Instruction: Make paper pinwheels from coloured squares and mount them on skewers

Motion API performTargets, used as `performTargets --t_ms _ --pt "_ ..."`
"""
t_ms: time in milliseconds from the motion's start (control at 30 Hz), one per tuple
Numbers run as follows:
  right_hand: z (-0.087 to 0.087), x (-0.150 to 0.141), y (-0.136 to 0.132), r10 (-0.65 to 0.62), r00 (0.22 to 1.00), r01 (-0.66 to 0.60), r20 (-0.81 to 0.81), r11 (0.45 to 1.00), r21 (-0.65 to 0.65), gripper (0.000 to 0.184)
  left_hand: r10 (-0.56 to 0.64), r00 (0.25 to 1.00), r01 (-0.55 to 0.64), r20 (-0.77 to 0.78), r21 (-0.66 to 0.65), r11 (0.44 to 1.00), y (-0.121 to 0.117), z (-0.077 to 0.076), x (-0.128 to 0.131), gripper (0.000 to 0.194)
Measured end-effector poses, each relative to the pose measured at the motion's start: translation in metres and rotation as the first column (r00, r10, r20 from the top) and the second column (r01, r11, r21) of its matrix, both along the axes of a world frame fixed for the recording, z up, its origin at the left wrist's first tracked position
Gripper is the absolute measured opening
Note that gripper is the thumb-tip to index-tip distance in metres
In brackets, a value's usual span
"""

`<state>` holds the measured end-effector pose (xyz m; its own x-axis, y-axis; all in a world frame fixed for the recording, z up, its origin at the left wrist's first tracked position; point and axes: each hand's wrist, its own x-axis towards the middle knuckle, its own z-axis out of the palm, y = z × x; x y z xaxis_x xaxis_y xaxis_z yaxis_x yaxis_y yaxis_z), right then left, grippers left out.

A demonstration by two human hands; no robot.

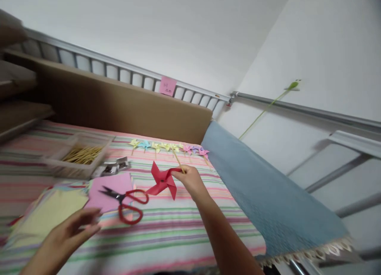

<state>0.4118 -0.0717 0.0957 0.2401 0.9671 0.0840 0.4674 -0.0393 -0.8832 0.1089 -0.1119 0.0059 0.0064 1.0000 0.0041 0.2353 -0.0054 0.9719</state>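
Observation:
In the head view my right hand (pixel 189 179) pinches a red paper pinwheel (pixel 163 179), with its thin wooden stick (pixel 178 160) pointing up and away. My left hand (pixel 74 231) hangs at the lower left, slightly blurred, thumb and fingers apart around nothing. Just beyond its fingertips lie scissors (pixel 120 197) with red handles and parted blades. They rest partly on a stack of pink paper (pixel 110 183). Pale yellow paper (pixel 56 211) spreads out to the left of that.
Finished pinwheels (pixel 163 146) in several colours line the far side of the striped cloth (pixel 166 235). A clear box (pixel 80 154) holds wooden sticks, with small packets (pixel 111 168) beside it. Cardboard (pixel 127 108) stands along the bed rail. A blue cloth (pixel 268 195) drapes at right.

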Motion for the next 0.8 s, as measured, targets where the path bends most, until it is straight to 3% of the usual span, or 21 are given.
performTargets --t_ms 67,233,267,367,500,800 --pt "0.005 -0.034 -0.022 0.059 0.997 -0.060 -0.049 0.998 0.000 0.014 -0.071 0.968 0.082 0.239 -0.040 0.996 -0.007 0.015 0.000 0.047" --pt "0.007 -0.112 -0.068 0.231 0.949 -0.238 -0.216 0.971 -0.006 0.008 -0.295 0.828 0.343 0.477 -0.013 0.939 -0.036 0.051 -0.005 0.052" --pt "0.008 -0.124 -0.074 0.256 0.940 -0.263 -0.227 0.965 -0.003 0.007 -0.290 0.817 0.353 0.498 -0.033 0.935 -0.043 0.055 -0.010 0.051" --pt "0.014 -0.153 -0.090 0.299 0.938 -0.303 -0.173 0.953 0.005 0.004 -0.234 0.807 0.341 0.543 -0.104 0.934 -0.064 0.060 -0.030 0.045" --pt "0.024 -0.178 -0.102 0.343 0.934 -0.344 -0.099 0.939 0.006 0.003 -0.209 0.784 0.326 0.585 -0.101 0.940 -0.085 0.067 -0.056 0.031" --pt "0.043 -0.220 -0.124 0.404 0.914 -0.405 0.033 0.914 0.035 0.002 -0.077 0.795 0.197 0.602 -0.136 0.971 -0.108 0.078 -0.087 0.028"
